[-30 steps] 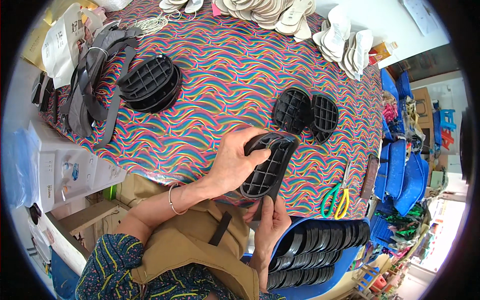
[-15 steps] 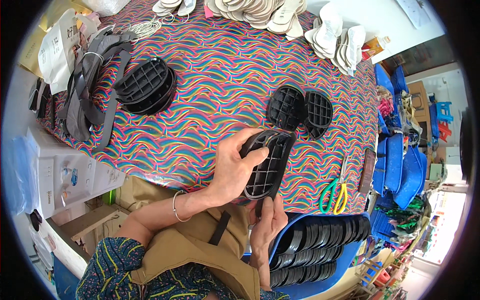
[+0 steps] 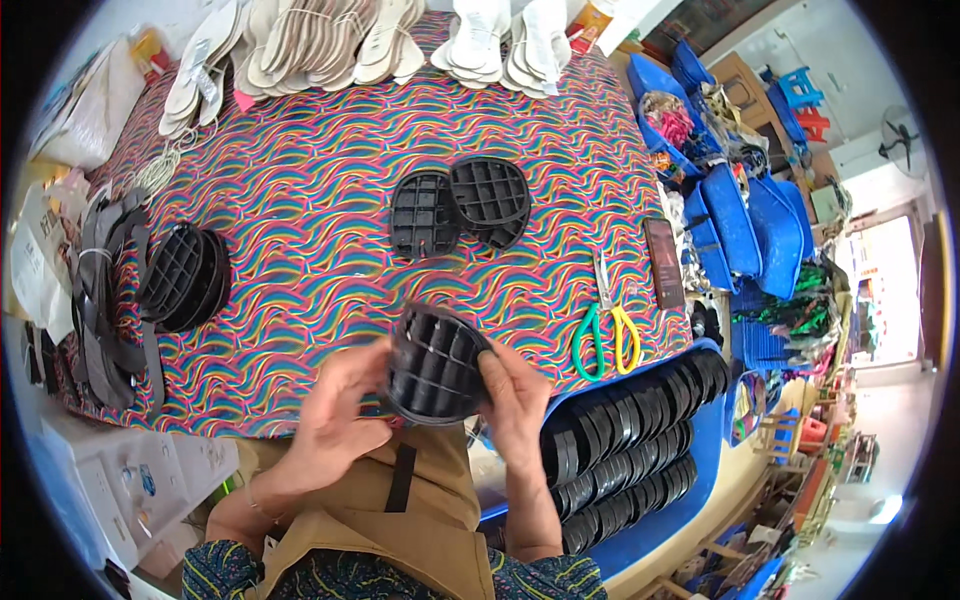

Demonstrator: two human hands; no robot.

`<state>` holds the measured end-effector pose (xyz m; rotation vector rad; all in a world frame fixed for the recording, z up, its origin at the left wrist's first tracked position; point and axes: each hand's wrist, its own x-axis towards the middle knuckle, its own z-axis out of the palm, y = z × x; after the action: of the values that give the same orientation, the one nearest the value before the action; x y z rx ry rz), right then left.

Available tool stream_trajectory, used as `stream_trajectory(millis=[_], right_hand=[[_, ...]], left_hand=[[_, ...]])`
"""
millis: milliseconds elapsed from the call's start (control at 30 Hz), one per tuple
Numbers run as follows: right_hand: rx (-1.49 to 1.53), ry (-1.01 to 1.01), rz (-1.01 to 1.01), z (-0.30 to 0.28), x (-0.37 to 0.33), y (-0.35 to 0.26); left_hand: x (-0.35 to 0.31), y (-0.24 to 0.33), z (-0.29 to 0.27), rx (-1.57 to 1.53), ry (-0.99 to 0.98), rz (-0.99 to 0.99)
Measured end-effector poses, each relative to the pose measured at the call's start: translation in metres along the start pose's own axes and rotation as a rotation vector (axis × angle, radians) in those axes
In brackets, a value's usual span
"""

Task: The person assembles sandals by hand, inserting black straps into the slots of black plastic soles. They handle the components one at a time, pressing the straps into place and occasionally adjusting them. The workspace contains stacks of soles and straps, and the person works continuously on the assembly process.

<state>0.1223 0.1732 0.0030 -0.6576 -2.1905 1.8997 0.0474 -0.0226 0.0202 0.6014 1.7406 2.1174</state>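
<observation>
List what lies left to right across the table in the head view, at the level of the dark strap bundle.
Dark strap bundle → stack of black ribbed soles → two black ribbed soles lying flat → green-and-yellow scissors → dark phone.

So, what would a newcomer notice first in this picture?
First, the black ribbed sole piece held up between the left hand and the right hand, near the table's front edge. Then the wavy rainbow tablecloth, with pale insoles stacked along its far side. At the right, a blue crate holds rows of black pieces.
</observation>
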Motion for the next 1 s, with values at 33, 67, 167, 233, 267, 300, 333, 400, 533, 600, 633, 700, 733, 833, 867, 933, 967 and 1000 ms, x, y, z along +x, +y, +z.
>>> stream_trajectory(millis=[33, 67, 167, 233, 267, 300, 333, 400, 533, 600, 633, 700, 733, 833, 867, 933, 967, 1000], right_hand=[[-0.032, -0.039, 0.008, -0.008, 0.002, -0.002], [-0.069, -0.083, 0.014, -0.012, 0.005, -0.003], [-0.292, -0.206, -0.519, -0.010, 0.013, -0.002], [-0.378, -0.332, -0.611, 0.000, 0.020, -0.016], [-0.420, -0.389, -0.639, 0.003, 0.023, -0.019], [-0.449, -0.448, -0.667, 0.009, 0.025, -0.021], [-0.498, -0.503, -0.692, 0.014, 0.026, -0.026], [-0.593, -0.543, -0.730, 0.021, 0.024, -0.037], [-0.542, -0.571, -0.620, 0.010, 0.029, -0.044], [-0.380, -0.657, -0.185, -0.010, 0.030, -0.044], [-0.236, -0.672, 0.027, -0.021, 0.028, -0.038], [-0.199, -0.866, 0.118, -0.029, 0.032, -0.032], [-0.178, -0.959, 0.162, -0.031, 0.034, -0.028], [0.100, -0.998, 0.428, -0.033, 0.026, -0.003], [0.151, -0.991, 0.449, -0.036, 0.024, -0.004], [0.294, -0.873, 0.492, -0.032, 0.017, -0.019], [0.365, -0.809, 0.513, -0.031, 0.014, -0.024], [0.284, -0.705, 0.497, -0.036, 0.014, -0.023]], left_hand=[[0.001, 0.012, -0.014, 0.086, -0.103, -0.008], [0.002, 0.015, -0.032, 0.151, -0.097, -0.006], [0.017, 0.023, -0.074, 0.327, 0.124, -0.119], [0.031, 0.035, -0.078, 0.271, -0.063, -0.222], [0.047, 0.044, -0.070, 0.348, -0.319, -0.314], [0.063, 0.054, -0.058, 0.425, -0.571, -0.421], [0.069, 0.039, -0.051, 0.393, -0.702, -0.290], [0.072, 0.011, -0.042, 0.388, -0.904, -0.178], [0.058, 0.007, -0.041, 0.465, -0.824, -0.219], [0.053, 0.015, -0.041, 0.590, -0.782, -0.224], [0.050, 0.018, -0.039, 0.669, -0.767, -0.185], [0.049, 0.027, -0.036, 0.766, -0.786, -0.169], [0.049, 0.031, -0.035, 0.772, -0.782, -0.140], [0.048, 0.038, -0.033, 0.791, -0.772, -0.055], [0.048, 0.037, -0.033, 0.783, -0.773, -0.029], [0.047, 0.038, -0.035, 0.776, -0.761, 0.019], [0.047, 0.040, -0.035, 0.804, -0.769, 0.031], [0.048, 0.041, -0.035, 0.825, -0.782, 0.044]])
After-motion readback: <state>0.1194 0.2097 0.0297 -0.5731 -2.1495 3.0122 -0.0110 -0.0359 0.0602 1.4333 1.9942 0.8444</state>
